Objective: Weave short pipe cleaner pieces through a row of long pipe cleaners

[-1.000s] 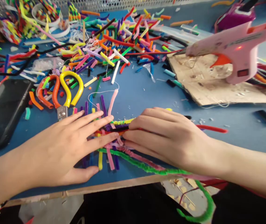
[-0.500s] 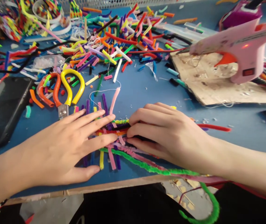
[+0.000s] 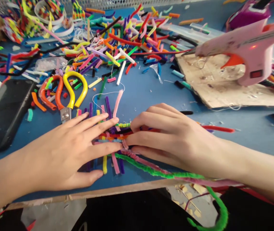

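A loose lattice of fuzzy, multicoloured chenille stems [image 3: 116,136] is laid on the smooth blue tabletop [image 3: 146,93], near its edge and between the two hands. Its purple, yellow, blue and pink uprights are crossed by red, orange and black lengths. The lattice is pressed by the left hand [image 3: 69,150], which is held flat, palm down, with the fingers spread and nothing gripped. The right hand [image 3: 175,138] is set at the lattice's three o'clock side, its fingers curled and their tips brought close to a short pink strip [image 3: 125,144]; whether anything is pinched cannot be told. A long, plush green stem [image 3: 151,171] is trailed towards four o'clock, its tail hooked past the table edge. At ten o'clock, metal scissors with orange and yellow looped handles [image 3: 72,98] are placed. A tangled heap of cut, fluffy stem pieces [image 3: 127,41] is scattered at twelve. At two o'clock, a pale pink plastic glue gun [image 3: 247,48] is stood over stained, rough brown cardboard [image 3: 213,93].
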A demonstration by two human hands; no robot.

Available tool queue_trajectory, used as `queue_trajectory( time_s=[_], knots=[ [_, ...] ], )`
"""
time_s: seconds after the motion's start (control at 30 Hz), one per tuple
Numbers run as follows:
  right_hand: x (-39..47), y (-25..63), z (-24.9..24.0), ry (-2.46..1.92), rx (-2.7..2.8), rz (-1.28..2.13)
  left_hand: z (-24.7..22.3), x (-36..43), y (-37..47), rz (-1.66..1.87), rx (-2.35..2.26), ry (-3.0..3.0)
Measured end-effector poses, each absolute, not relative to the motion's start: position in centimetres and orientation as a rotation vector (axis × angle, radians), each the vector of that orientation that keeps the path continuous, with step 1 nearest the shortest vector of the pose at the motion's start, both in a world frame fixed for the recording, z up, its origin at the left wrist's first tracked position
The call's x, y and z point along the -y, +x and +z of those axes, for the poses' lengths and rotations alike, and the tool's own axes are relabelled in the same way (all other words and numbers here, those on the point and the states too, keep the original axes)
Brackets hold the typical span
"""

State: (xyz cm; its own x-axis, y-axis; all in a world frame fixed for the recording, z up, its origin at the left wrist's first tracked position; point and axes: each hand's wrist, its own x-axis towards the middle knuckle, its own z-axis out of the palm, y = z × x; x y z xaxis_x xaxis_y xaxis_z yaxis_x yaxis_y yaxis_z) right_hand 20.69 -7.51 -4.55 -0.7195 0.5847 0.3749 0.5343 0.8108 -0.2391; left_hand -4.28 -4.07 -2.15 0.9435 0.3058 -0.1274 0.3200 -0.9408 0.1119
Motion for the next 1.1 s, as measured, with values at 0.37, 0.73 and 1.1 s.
queue_trajectory(
  time_s=[0.37,0.73,1.1],
  knots=[
    [9.1,19.6,-4.6,-0.709,2.535,-0.294,-2.3,4.2,-4.0,-0.141,-0.480,2.983],
    [9.2,20.1,-5.3,-0.558,2.538,-0.249,-2.3,4.5,-3.8,-0.085,-0.541,2.973],
    [9.2,19.8,-4.8,-0.621,2.527,-0.107,-2.5,4.3,-4.0,-0.116,-0.532,2.964]
  ],
)
